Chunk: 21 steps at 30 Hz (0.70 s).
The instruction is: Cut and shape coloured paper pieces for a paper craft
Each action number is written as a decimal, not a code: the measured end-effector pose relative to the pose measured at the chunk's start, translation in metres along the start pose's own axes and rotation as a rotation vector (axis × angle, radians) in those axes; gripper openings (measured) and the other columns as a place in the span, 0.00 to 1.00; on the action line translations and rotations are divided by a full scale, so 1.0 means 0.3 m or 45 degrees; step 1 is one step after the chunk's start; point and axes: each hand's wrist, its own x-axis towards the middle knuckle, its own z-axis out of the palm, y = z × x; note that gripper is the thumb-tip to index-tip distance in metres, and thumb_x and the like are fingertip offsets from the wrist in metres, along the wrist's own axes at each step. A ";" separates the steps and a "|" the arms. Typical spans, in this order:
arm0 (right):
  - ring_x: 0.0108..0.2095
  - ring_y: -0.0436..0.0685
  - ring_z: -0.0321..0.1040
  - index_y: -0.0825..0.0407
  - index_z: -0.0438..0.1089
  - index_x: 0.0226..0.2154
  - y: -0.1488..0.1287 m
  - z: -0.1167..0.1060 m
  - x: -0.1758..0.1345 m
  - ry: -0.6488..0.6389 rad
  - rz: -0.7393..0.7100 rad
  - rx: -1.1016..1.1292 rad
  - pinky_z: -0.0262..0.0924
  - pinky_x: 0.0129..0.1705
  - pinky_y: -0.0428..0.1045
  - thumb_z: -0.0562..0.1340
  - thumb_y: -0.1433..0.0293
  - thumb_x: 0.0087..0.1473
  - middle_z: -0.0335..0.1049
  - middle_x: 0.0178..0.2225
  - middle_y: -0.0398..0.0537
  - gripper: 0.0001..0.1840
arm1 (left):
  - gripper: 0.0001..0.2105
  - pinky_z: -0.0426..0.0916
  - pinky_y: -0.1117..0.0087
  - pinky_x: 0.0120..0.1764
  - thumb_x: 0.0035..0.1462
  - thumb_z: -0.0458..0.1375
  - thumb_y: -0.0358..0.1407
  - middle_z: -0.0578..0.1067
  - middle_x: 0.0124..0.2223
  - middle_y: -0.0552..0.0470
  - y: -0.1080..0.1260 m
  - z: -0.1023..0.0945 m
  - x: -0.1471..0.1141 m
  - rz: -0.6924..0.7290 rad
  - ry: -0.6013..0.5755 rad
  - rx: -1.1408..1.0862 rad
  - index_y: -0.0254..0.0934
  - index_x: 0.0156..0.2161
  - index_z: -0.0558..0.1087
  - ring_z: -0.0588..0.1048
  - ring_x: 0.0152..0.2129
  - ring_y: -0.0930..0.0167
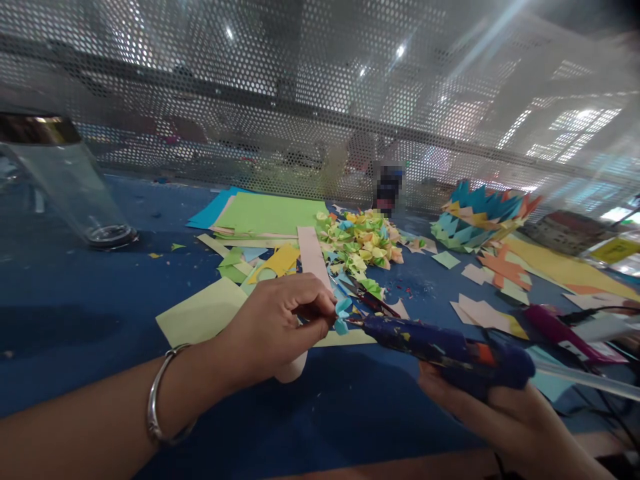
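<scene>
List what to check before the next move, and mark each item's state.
1. Blue paper flower pinched in the left hand: ok, between thumb and fingers.
2. Glue gun gripped in the right hand: ok.
3. Nozzle pointed at the flower: ok; whether they touch, cannot tell.
4. Glue stick loaded: ok, its end sticks out behind the gun.
5. Glue gun hot: cannot tell.
6. Table free of paper scraps: not ok, many lie about.

Behind the blue table (65,293), bright lights (401,51) dot a perforated screen (280,57).
</scene>
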 end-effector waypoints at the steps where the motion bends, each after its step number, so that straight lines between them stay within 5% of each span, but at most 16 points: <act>1: 0.28 0.59 0.75 0.43 0.78 0.29 -0.001 0.003 0.000 0.023 0.049 0.007 0.73 0.30 0.48 0.67 0.55 0.51 0.76 0.25 0.45 0.10 | 0.08 0.70 0.75 0.36 0.50 0.58 0.21 0.78 0.34 0.53 0.001 -0.001 -0.001 -0.004 0.001 -0.002 0.36 0.28 0.73 0.77 0.33 0.74; 4: 0.22 0.55 0.68 0.46 0.77 0.25 -0.006 0.004 0.004 0.107 0.220 0.030 0.67 0.24 0.47 0.69 0.52 0.47 0.71 0.21 0.43 0.15 | 0.07 0.72 0.74 0.36 0.50 0.58 0.22 0.79 0.34 0.53 0.005 -0.002 -0.007 -0.004 0.002 -0.015 0.37 0.29 0.73 0.78 0.33 0.74; 8: 0.21 0.52 0.61 0.50 0.74 0.24 -0.015 -0.025 0.038 0.018 0.285 0.192 0.59 0.21 0.46 0.68 0.54 0.51 0.65 0.19 0.44 0.17 | 0.07 0.73 0.73 0.36 0.52 0.58 0.24 0.79 0.34 0.54 0.013 -0.005 -0.008 0.012 -0.034 -0.042 0.38 0.29 0.72 0.78 0.33 0.72; 13: 0.14 0.50 0.54 0.53 0.76 0.34 0.015 -0.110 0.127 0.023 0.566 0.395 0.42 0.11 0.45 0.66 0.53 0.55 0.60 0.17 0.43 0.19 | 0.05 0.75 0.70 0.35 0.51 0.60 0.27 0.79 0.35 0.52 0.010 -0.018 0.003 -0.012 0.020 -0.118 0.40 0.31 0.73 0.78 0.33 0.69; 17: 0.19 0.47 0.59 0.57 0.77 0.33 0.102 -0.178 0.204 -0.003 0.665 0.527 0.54 0.16 0.42 0.69 0.58 0.53 0.61 0.22 0.42 0.17 | 0.04 0.73 0.72 0.27 0.52 0.61 0.29 0.77 0.31 0.54 0.003 -0.028 0.014 -0.183 0.134 -0.195 0.40 0.34 0.74 0.77 0.25 0.71; 21: 0.18 0.46 0.60 0.58 0.76 0.28 0.209 -0.206 0.248 0.066 0.707 0.447 0.54 0.17 0.42 0.67 0.60 0.55 0.61 0.20 0.41 0.16 | 0.03 0.74 0.72 0.30 0.51 0.62 0.31 0.77 0.29 0.55 -0.003 -0.031 0.021 -0.211 0.271 -0.133 0.40 0.33 0.74 0.77 0.26 0.71</act>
